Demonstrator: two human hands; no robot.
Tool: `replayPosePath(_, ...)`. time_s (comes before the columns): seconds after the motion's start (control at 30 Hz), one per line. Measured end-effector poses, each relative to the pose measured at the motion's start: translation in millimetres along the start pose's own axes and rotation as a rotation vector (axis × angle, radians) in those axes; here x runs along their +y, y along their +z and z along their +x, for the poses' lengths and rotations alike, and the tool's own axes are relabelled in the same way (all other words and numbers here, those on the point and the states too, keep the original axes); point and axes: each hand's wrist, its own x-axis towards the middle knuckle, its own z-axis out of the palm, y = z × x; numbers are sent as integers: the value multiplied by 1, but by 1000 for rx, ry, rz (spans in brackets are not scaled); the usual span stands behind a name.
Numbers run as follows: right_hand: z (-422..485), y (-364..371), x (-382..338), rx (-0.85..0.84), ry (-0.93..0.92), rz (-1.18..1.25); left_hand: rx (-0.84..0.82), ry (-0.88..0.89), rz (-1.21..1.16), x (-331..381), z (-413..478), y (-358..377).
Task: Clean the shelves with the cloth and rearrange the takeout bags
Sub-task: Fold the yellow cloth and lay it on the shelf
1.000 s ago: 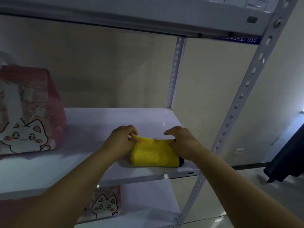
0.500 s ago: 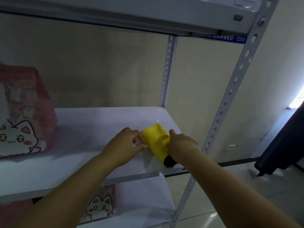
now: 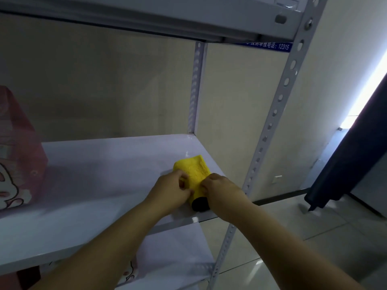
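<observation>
Left hand (image 3: 173, 190) and right hand (image 3: 223, 189) pinch a yellow cloth (image 3: 193, 169) on a white shelf (image 3: 100, 176).

The hands sit side by side with their fingers curled, each nipping one edge of the folded cloth. It lies near the shelf's front right corner, its black end toward the front lip between the wrists. A pink takeout bag (image 3: 19, 151) with a cartoon print stands well apart at the shelf's left end. A perforated metal post (image 3: 274, 120) rises just right of the hands, and a blue label (image 3: 270, 46) hangs under the board above.
</observation>
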Motion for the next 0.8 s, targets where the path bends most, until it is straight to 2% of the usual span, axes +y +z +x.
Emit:
replayPosePath(0.23, -12, -8, 8, 30, 62, 9, -8, 21, -52, 9, 3, 13)
replayPosePath(0.37, -18, -17, 7, 158, 30, 99, 10, 8, -34, 10, -7, 3)
replayPosePath(0.53, -23, -45, 4, 335, -112, 252, 123, 42, 31, 19, -35, -35)
replayPosePath(0.8, -25, -94, -20, 346, -377, 288, 337, 49, 166, 40, -79, -110)
